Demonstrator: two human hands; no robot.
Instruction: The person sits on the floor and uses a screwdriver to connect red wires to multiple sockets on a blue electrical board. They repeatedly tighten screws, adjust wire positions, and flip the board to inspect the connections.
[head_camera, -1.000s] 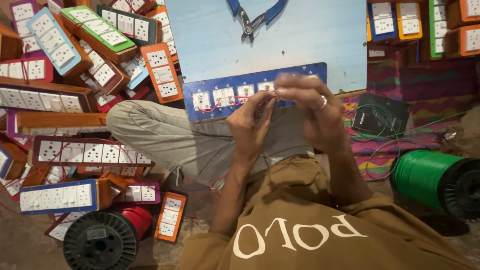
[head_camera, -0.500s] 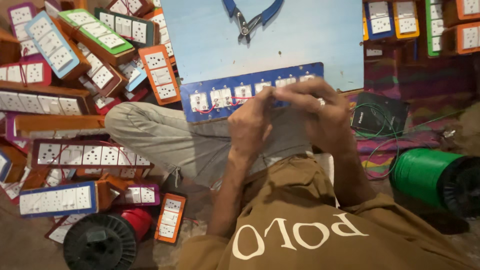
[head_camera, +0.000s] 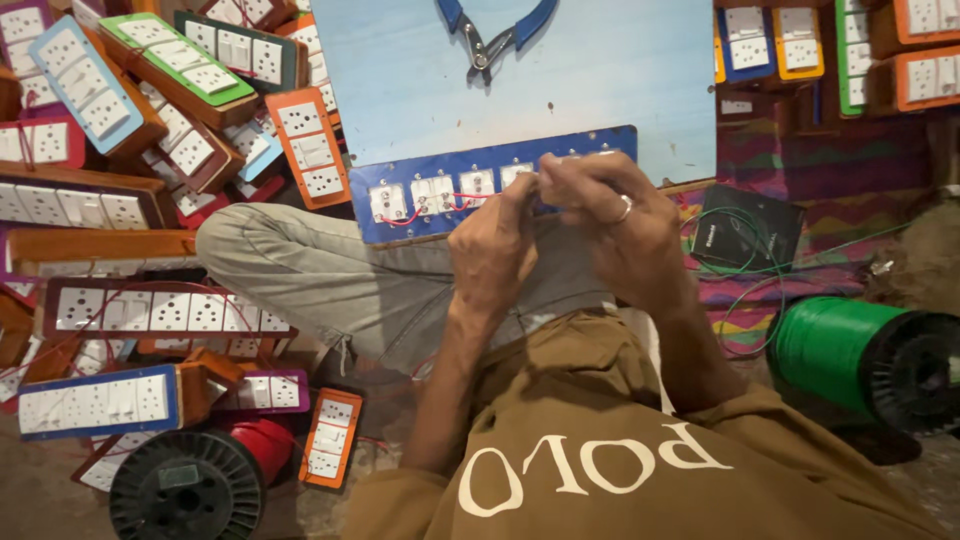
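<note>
Both hands have crept slightly toward the upper centre of the frame since the earlier pictures, closing in on the board; the left hand (head_camera: 495, 245) sits at centre with its fingers bunched narrow, pinched against the lower edge of the blue switch board (head_camera: 420, 195), and what exactly it pinches is too small to tell; the right hand (head_camera: 610, 225), a ring on one finger, curls over the board's right part with fingertips pressed together just beside the left hand's; the board lies tilted across the person's lap, its back side up, showing white socket modules linked by thin red wire (head_camera: 455, 200); above it a pale blue panel (head_camera: 600, 80) carries blue-handled pliers (head_camera: 490, 35) at the top centre; finished switch boards in orange, green and wood colours are heaped at the left (head_camera: 180, 70); a green wire spool (head_camera: 840, 350) lies at the right, a red spool (head_camera: 200, 470) at the lower left
</note>
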